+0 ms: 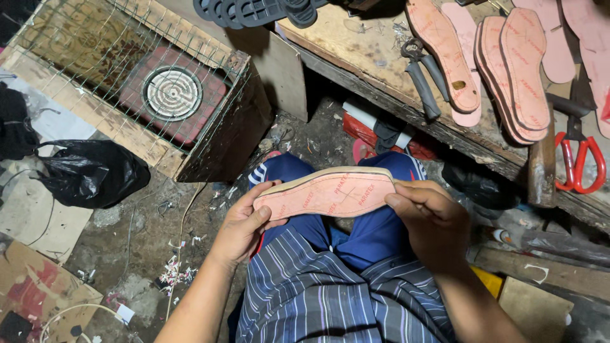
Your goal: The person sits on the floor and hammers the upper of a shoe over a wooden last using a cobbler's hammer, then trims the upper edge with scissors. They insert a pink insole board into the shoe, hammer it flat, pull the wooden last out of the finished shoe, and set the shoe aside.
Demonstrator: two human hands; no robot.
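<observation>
A pink shoe insole (330,192) with a pale edge lies crosswise between both hands above my lap. My left hand (244,223) grips its left end, thumb on top. Its right end is pinched by my right hand (432,222), fingers curled over the edge. Below them are my blue trousers and striped shirt.
Several pink insoles (508,70) lie on the worn wooden bench (362,44) at the upper right, with pliers (422,76), red-handled scissors (581,159) and a hammer (542,168). A wire-covered wooden box holding a round heater (173,93) stands upper left. A black plastic bag (92,171) lies on the littered floor.
</observation>
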